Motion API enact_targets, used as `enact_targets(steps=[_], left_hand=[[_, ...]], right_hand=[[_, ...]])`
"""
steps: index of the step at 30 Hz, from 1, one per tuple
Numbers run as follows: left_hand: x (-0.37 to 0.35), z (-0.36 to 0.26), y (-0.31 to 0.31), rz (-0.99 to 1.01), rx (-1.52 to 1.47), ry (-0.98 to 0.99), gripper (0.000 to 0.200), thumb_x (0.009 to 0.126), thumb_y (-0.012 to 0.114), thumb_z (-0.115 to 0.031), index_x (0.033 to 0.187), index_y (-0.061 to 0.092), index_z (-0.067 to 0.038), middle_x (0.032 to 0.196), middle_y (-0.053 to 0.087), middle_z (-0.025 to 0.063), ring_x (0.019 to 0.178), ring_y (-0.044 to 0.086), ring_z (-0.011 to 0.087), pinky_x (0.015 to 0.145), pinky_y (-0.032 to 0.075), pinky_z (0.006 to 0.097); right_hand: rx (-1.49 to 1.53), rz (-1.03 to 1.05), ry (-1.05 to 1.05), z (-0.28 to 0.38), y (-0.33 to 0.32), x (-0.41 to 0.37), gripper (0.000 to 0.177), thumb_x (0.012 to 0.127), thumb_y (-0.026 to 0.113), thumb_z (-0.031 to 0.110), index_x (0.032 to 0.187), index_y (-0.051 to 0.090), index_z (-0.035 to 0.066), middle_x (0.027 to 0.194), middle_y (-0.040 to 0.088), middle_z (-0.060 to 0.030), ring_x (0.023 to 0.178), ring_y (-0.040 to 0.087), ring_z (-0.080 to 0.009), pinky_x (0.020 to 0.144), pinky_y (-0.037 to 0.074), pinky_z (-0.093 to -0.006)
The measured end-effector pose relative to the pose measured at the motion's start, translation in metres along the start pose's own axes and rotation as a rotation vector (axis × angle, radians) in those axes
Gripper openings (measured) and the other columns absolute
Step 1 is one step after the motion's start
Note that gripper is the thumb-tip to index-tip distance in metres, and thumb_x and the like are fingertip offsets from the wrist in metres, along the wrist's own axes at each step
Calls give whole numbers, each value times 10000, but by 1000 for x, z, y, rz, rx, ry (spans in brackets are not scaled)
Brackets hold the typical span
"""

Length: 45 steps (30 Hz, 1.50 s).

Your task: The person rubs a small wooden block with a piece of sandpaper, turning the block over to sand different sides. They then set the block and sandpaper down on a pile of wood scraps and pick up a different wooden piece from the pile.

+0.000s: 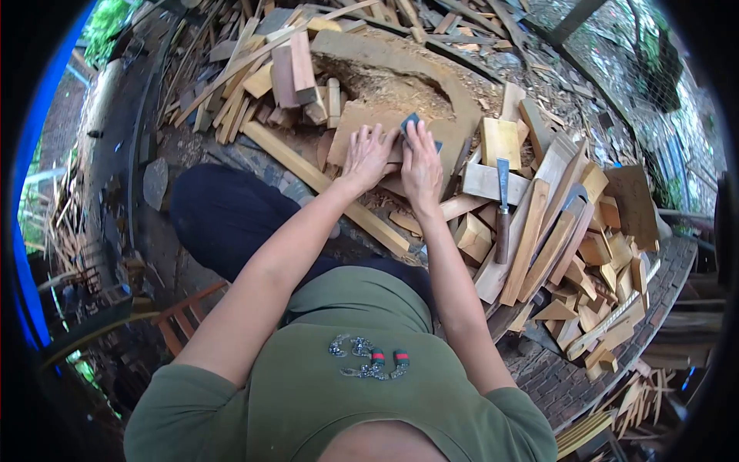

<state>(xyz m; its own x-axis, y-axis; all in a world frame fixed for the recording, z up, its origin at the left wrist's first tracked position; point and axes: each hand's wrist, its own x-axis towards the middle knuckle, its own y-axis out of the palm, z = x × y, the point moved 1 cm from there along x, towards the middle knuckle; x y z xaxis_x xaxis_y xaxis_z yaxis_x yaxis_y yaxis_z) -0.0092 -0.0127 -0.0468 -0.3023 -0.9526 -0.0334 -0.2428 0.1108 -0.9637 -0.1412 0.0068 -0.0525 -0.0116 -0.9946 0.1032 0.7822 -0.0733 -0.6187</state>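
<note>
Left hand lies flat, fingers spread, on a board on the woodpile ahead. Right hand, fingers together, presses a dark pad onto the board. The pad's exposed corner points away from the person; its long axis is hidden.

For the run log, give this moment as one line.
left hand: flat on board | right hand: on dark block | chisel: lying on offcuts

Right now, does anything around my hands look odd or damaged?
The chisel lies loose atop tilted offcuts beside your right hand, and the slab beyond has a ragged, crumbly hollow.
</note>
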Motion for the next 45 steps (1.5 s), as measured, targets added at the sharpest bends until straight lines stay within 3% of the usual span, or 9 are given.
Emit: enact_targets(steps=[5,12,18,21,29,34,37,41,45], left_hand=[[0,-3,9,38,58,-78,742,754,774,-303,1381,409,-147,1330,455,209,1265,416,412,1075,315,542],[-3,-4,8,-9,9,-73,753,716,795,-344,1357,447,-156,1263,483,143,1168,450,341,988,341,492],[-2,-4,9,-12,5,-81,710,728,784,-324,1346,474,-164,1247,488,126,1172,441,328,980,328,488],[-3,-5,12,-74,-9,-73,720,723,788,-333,1349,470,-173,1241,489,125,1166,440,327,977,329,484],[-2,-5,12,-106,6,-70,699,714,794,-358,1315,494,-164,1184,493,124,1112,458,315,946,343,467],[0,-8,10,-85,24,-103,722,710,799,-336,1337,485,-161,1224,497,127,1157,449,322,967,339,468],[0,-8,4,64,-21,-138,699,741,778,-361,1347,492,-162,1293,480,111,1222,425,322,1047,305,514],[0,-8,11,3,1,-132,750,738,790,-378,1376,457,-168,1308,467,147,1207,436,336,1049,310,525],[-1,-8,10,23,-8,-141,742,742,791,-333,1372,433,-170,1310,461,164,1215,427,375,1048,302,537]], right_hand=[[-27,-24,-116,-4,-6,-37,484,916,530,43,1395,498,102,1472,426,-168,1368,381,-376,1109,330,-432],[47,63,-73,-6,-8,13,416,990,468,126,1401,473,64,1458,429,-194,1331,433,-355,1075,367,-410],[-8,99,-56,-2,-18,-28,421,1000,441,116,1417,448,53,1461,431,-187,1351,418,-329,1089,357,-397],[11,59,-85,-6,-7,10,435,998,451,131,1425,434,52,1459,437,-178,1342,429,-323,1082,363,-382],[-23,39,-88,-5,-10,-19,438,1008,424,142,1435,415,44,1465,426,-191,1347,419,-343,1087,348,-397],[20,-26,-78,-4,2,-7,440,1006,431,142,1437,418,53,1481,406,-184,1373,384,-342,1098,330,-411],[-7,40,-65,-4,-6,-33,441,1002,434,128,1435,422,50,1491,397,-178,1389,370,-318,1111,311,-413],[12,21,-71,-5,-2,0,441,1002,422,135,1434,423,48,1466,428,-178,1369,392,-314,1108,310,-406],[27,-57,-108,-7,-1,-22,459,966,480,83,1421,441,39,1460,427,-207,1365,390,-370,1114,319,-420]])
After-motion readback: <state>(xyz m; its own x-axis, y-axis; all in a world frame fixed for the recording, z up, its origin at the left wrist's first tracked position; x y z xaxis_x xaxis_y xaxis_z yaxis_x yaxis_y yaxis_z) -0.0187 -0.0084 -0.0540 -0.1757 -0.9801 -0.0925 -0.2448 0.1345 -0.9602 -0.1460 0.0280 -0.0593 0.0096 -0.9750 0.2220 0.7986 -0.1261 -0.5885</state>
